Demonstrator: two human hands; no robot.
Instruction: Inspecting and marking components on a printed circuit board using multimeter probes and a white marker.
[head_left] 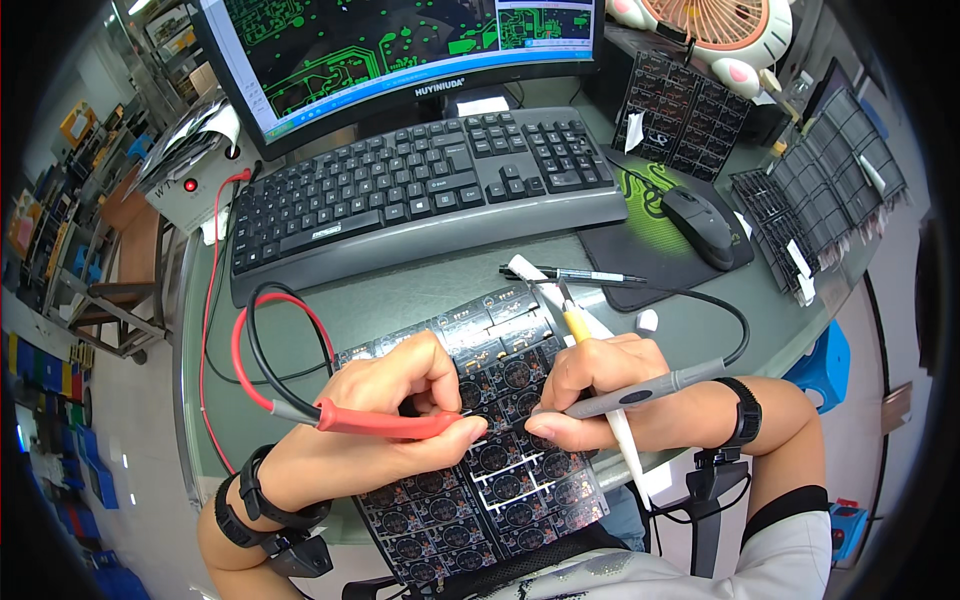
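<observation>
My left hand [385,378] is closed around a red test probe [375,421], its tip end pointing down at a dark panel of small circuit boards [445,515]. My right hand [625,372] pinches a grey test probe [650,388] over the same panel, close to the left fingertips. A slim white tool with a yellow part [627,450] also passes through the right hand. The panel slopes toward me over the table's near edge. Fingers hide both probe tips, so contact with the board cannot be told.
Behind the panel stand a black keyboard [420,200] and a monitor [400,60] showing a green circuit layout. A mouse [697,228] rests on its mat at right, near racked board panels [830,165]. Red and black leads loop at left. A pen [590,275] lies beyond the panel.
</observation>
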